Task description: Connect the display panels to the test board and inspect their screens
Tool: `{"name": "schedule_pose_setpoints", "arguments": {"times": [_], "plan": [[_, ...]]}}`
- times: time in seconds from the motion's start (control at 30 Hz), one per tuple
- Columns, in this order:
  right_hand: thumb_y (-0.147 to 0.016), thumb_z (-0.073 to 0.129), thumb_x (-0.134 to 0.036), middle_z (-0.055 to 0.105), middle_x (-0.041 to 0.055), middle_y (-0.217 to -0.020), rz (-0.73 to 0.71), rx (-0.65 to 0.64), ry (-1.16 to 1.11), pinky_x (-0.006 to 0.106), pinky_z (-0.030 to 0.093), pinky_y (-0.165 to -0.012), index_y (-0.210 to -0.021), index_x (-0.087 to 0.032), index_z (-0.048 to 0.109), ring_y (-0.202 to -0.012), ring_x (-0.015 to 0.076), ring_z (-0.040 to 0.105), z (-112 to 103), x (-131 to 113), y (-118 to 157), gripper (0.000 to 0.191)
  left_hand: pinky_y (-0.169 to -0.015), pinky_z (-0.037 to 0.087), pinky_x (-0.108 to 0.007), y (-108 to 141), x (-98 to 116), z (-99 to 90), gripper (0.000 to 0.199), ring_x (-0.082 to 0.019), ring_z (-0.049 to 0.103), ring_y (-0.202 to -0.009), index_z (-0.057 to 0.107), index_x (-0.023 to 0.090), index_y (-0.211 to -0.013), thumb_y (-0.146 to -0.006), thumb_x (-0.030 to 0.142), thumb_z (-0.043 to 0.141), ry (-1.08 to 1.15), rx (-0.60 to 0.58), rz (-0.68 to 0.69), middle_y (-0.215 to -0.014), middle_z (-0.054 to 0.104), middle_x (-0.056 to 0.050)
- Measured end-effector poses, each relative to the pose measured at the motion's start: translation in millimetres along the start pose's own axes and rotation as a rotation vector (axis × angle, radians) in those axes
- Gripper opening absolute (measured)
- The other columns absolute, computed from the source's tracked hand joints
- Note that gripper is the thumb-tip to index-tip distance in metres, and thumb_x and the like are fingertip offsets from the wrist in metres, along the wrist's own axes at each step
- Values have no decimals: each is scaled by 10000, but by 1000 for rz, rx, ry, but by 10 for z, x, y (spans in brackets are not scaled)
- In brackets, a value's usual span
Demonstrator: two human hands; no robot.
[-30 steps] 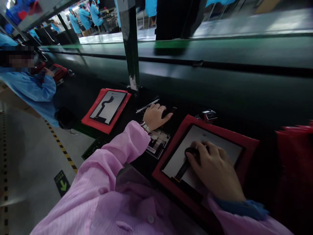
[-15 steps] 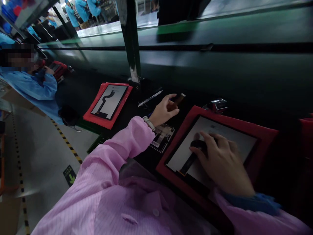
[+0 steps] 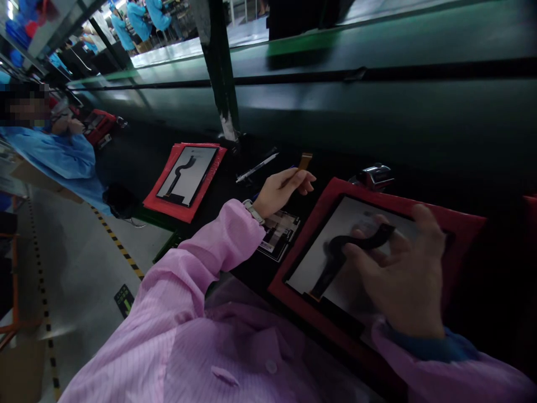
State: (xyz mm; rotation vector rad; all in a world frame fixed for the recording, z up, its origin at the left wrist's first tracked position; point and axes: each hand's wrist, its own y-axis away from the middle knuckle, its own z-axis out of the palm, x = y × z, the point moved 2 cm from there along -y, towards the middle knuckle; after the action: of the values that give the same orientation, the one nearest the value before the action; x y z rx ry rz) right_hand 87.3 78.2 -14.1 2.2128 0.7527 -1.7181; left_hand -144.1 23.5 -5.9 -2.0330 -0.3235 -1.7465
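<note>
My right hand point(image 3: 398, 274) grips a black flex cable point(image 3: 361, 240) and holds its end up off a pale display panel point(image 3: 312, 263). The panel lies in a red padded frame point(image 3: 403, 204). My left hand point(image 3: 283, 193) pinches a small amber strip point(image 3: 305, 161) between its fingers, above the black bench. A wristwatch point(image 3: 253, 212) sits on my left wrist. Below that hand lies a small stack of printed cards point(image 3: 279, 235). A second panel point(image 3: 187, 176) with a similar black cable rests on a red mat point(image 3: 165, 201).
A pen point(image 3: 257, 168) lies by a dark post point(image 3: 218, 67), and a chrome fitting point(image 3: 373, 177) stands behind the red frame. A long green-black conveyor point(image 3: 335, 101) runs behind the bench. A co-worker in a blue smock point(image 3: 54, 157) sits at the left, above a floor with hazard tape point(image 3: 119, 249).
My right hand has lifted the cable's end and drawn it rightward over the panel. My left hand has risen from the bench, and the amber strip now points upward from its fingers.
</note>
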Motion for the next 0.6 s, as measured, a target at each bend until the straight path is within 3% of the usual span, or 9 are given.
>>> {"name": "schedule_pose_setpoints", "arguments": {"times": [0.07, 0.17, 0.37, 0.6], "plan": [[-649, 773, -363, 380, 158, -1585, 134, -29, -238, 577, 556, -1009, -1529, -319, 225, -1276, 330, 606, 24, -53, 16, 1037, -752, 501, -292, 10, 15, 1, 543, -123, 628, -741, 629, 139, -1118, -937, 644, 548, 12, -39, 7, -856, 698, -52], [-689, 771, -389, 546, 129, -1463, 250, -106, -387, 586, 470, -1128, -1483, -306, 269, -1238, 293, 645, 78, -103, 47, 942, -794, 508, -319, 32, 51, 12, 626, -138, 639, -771, 618, 141, -1159, -892, 706, 569, 33, -68, 53, -890, 705, -66], [-660, 814, -347, 455, 57, -1548, 280, -82, -532, 514, 578, -1006, -1365, -401, 398, -1309, 288, 601, 101, -81, 63, 820, -861, 510, -336, 63, 94, 49, 618, -154, 651, -837, 664, 130, -901, -906, 729, 509, 2, -75, 94, -873, 687, -77], [-730, 755, -295, 439, 13, -1552, 207, -92, -572, 548, 557, -1031, -1353, -469, 415, -1387, 285, 530, 52, 15, 17, 731, -816, 507, -305, 100, 153, 58, 600, -127, 643, -775, 680, 111, -1076, -929, 672, 526, -103, -143, 120, -828, 688, -54]]}}
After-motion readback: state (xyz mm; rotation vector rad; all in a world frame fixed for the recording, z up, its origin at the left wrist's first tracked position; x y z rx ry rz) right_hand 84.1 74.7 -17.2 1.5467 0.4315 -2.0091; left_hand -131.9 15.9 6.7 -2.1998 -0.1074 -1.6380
